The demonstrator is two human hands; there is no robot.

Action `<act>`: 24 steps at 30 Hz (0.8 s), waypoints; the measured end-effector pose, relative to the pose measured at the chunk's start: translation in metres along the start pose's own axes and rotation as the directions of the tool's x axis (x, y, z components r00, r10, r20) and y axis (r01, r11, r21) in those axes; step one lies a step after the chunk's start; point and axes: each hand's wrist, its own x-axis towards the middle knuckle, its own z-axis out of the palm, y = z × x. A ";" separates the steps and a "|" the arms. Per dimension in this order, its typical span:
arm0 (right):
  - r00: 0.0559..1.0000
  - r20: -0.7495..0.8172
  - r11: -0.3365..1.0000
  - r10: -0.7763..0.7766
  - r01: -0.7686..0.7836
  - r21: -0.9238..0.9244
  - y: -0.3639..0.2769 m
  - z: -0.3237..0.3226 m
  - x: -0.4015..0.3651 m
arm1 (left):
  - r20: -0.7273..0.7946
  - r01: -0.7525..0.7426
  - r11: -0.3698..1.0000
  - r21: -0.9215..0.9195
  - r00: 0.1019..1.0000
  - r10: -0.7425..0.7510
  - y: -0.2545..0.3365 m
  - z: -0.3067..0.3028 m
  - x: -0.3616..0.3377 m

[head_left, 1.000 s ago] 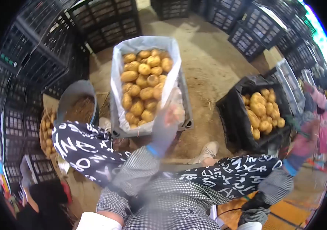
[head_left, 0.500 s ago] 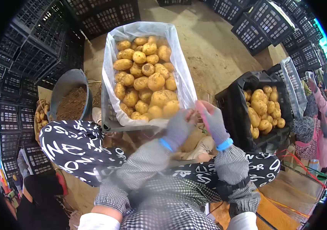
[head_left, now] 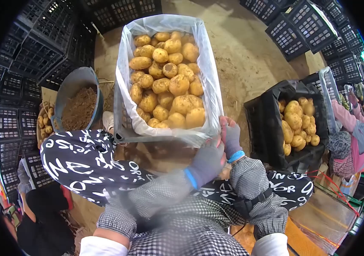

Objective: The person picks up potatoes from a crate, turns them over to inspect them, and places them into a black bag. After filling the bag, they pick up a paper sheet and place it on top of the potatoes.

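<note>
A plastic crate (head_left: 123, 135) full of potatoes (head_left: 178, 85) stands before my knees, lined with a translucent white plastic liner (head_left: 213, 72). Both hands wear grey gloves with blue bands and are at the crate's near right corner. My left hand (head_left: 206, 164) is closed on the liner's near edge, its fingertips partly hidden. Just beside it, my right hand (head_left: 231, 135) has its fingers curled around the liner at the corner. Between the hands and the potatoes, the near side of the liner is pulled toward me.
A black-lined crate (head_left: 271, 147) of potatoes stands to the right. On the left are a tub (head_left: 99, 102) holding soil and a basket of potatoes (head_left: 44, 124). Stacked black crates (head_left: 41, 49) line the left and back. A person (head_left: 352, 141) works at far right; another person (head_left: 47, 217) is lower left.
My left hand has come down toward me, drawing the near liner edge with it. My right hand has lowered slightly at the corner. The view has shifted a little.
</note>
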 end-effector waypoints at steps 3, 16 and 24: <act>1.000 -0.016 0.999 -0.009 0.010 0.050 0.037 0.008 0.015 | -0.137 -0.101 0.995 0.023 0.985 0.103 0.007 -0.009 -0.005; 0.997 -0.049 0.966 -0.052 0.062 0.252 0.027 -0.025 0.040 | 0.064 0.401 0.900 0.170 0.907 -0.416 -0.073 -0.065 0.072; 0.971 -0.018 0.829 -0.238 0.212 0.518 -0.059 -0.088 -0.043 | 0.043 0.505 0.857 -0.103 0.863 -0.504 -0.082 -0.075 0.071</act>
